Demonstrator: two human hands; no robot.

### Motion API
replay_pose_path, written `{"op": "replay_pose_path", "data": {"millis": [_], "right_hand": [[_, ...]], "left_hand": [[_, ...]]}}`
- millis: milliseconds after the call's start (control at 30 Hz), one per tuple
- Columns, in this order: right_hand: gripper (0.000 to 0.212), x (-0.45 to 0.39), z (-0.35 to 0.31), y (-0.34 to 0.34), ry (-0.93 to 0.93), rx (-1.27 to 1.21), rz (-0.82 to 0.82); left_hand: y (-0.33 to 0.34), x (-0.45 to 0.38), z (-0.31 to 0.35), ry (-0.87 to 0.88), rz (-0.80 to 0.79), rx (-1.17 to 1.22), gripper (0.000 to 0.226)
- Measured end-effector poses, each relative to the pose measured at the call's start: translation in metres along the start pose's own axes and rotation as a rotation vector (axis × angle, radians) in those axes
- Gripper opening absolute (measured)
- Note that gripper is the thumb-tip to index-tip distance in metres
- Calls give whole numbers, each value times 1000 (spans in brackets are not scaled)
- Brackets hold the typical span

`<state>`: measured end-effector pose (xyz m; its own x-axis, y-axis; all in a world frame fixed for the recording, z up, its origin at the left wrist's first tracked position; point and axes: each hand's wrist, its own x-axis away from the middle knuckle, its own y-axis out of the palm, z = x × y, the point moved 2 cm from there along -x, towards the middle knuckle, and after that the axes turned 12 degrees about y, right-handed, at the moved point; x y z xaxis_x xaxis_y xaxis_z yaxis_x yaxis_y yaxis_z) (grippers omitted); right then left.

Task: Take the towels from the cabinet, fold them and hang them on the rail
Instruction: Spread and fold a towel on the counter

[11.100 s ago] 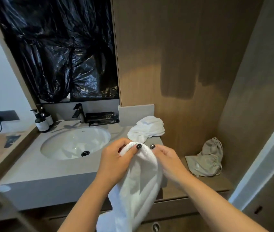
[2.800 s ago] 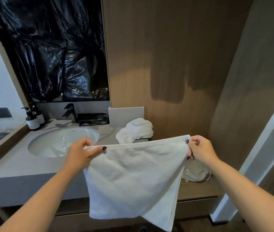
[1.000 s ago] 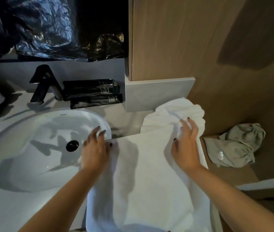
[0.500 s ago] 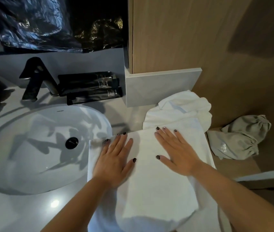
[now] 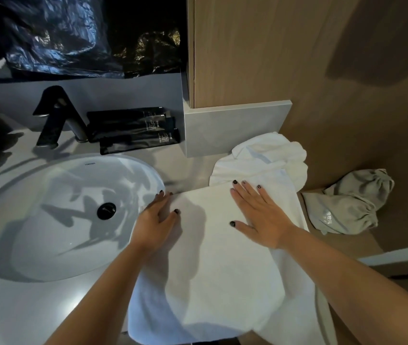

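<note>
On the countertop (image 5: 23, 307), white towel (image 5: 212, 270) lies flat, doubled over.

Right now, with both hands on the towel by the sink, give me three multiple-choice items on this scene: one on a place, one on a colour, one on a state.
1. Where does the crumpled white towel lie?
A. in the sink basin
B. on the counter beyond the flat towel
C. on the tap

2. What colour is the tap?
A. black
B. gold
C. white

3. How do the hands meet the flat white towel?
A. both pinch its corners in the air
B. one lifts it by an edge
C. both lie on it with fingers straight

Answers:
1 B, it sits bunched past the flat towel's far edge.
2 A, it is dark beside the pale sink.
3 C, the left hand and the right hand rest palm down on it.
</note>
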<state>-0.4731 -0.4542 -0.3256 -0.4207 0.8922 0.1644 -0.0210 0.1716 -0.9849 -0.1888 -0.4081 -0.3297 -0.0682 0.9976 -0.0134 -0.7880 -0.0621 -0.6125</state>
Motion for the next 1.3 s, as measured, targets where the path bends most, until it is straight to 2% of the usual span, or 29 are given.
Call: {"op": "replay_pose_path", "data": {"millis": [100,233,367,533,633,733,867,967,1000,1033,1167,1300], "right_hand": [[75,14,-9,-9,19,-206,61],[63,61,-5,-16,111,-516,289],[48,109,8,-9,249,-686,394],[32,171,17,2,464,-811,452],[31,209,16,12,576,-893,402],[30,238,13,26,588,-910,328],[11,257,17,40,578,-900,156],[61,261,24,46,540,-876,50],[70,261,27,47,547,-846,16],[70,261,30,47,552,-824,-13],[25,265,43,47,544,-897,-75],[40,280,74,42,590,-1151,-114]], "left_hand": [[-6,2,-1,28,63,-6,53],[5,26,20,283,71,-176,51],[48,54,52,549,-88,-278,56],[97,62,89,617,-270,-395,58],[116,60,99,648,-332,-463,58],[130,59,100,615,-400,-565,64],[137,65,93,616,-426,-672,67],[138,66,94,606,-430,-693,71],[137,66,96,608,-428,-693,73],[137,66,97,612,-423,-683,76],[137,67,96,619,-404,-646,74],[137,67,97,638,-381,-652,64]]}}
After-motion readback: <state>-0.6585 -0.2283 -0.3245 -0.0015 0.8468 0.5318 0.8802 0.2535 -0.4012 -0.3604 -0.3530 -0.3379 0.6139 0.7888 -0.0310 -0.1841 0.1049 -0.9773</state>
